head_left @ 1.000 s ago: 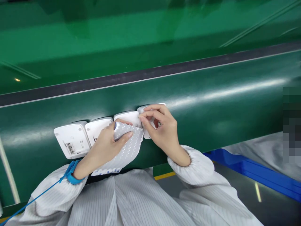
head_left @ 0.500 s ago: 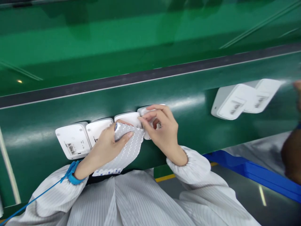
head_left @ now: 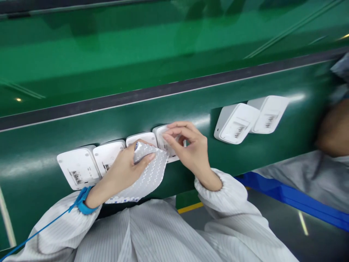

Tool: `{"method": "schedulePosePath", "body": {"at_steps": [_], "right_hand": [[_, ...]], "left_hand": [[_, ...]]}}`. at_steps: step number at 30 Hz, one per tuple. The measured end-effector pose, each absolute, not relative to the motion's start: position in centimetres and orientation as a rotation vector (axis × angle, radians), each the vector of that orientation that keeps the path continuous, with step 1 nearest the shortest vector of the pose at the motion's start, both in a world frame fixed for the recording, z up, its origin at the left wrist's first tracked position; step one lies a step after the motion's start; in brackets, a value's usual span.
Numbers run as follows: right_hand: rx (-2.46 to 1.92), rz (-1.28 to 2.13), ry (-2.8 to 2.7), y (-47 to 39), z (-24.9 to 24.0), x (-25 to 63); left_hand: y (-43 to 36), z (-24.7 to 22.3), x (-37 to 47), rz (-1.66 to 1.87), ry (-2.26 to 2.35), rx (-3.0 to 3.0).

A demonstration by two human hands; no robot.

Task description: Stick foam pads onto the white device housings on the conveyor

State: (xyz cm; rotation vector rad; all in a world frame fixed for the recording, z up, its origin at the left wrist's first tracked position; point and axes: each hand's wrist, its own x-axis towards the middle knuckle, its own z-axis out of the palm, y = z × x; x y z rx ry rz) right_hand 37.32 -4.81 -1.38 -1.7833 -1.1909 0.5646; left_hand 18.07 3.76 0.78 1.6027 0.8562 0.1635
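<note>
The person's left hand is closed on a pale grey, flexible sheet patterned with rows of small white marks, the thumb pressing on its top face. The right hand is just beyond the sheet's upper right corner, thumb and forefinger drawn together; whether a tiny piece sits between them cannot be told.

Four white, rounded-square plastic devices form a row behind and to the left of the sheet, on a glossy dark green work surface. The rightmost lies partly under the right hand. Two more white plastic devices with slanted sides stand well to the right of the sheet.

The step in hand appears to be fine fingertip work at the sheet's corner and the rightmost device. The next move seems to call for a light, precise pinch while the sheet is kept steady.

Dark barcode-like print shows on several devices, and blue marks run along the sheet's near edge; none is legible, and no brand can be read.
</note>
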Motion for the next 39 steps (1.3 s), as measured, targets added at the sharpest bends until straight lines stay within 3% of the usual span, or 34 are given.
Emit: {"method": "schedulePosePath", "body": {"at_steps": [15, 21, 26, 34, 39], "right_hand": [[-1.885, 0.325, -1.441, -4.3, -1.0, 37.9], [-1.668, 0.679, -1.295, -5.5, 0.5, 37.9], [-1.551, 0.672, -1.409, -6.5, 0.5, 38.2], [-1.823, 0.668, -0.747, -6.3, -1.7, 41.3], [-1.826, 0.695, -0.713, -6.1, -2.3, 40.6]], "left_hand": [[3.9, 1.0, 18.0, 0.000, 0.870, 1.622], [4.0, 0.8, 18.7, 0.076, 0.777, 1.625], [4.1, 0.7, 19.6, 0.038, 0.743, 1.655], [4.8, 4.3, 16.4, -0.450, 0.798, 1.851], [3.6, 5.1, 12.3, -0.401, 0.909, 1.830]]}}
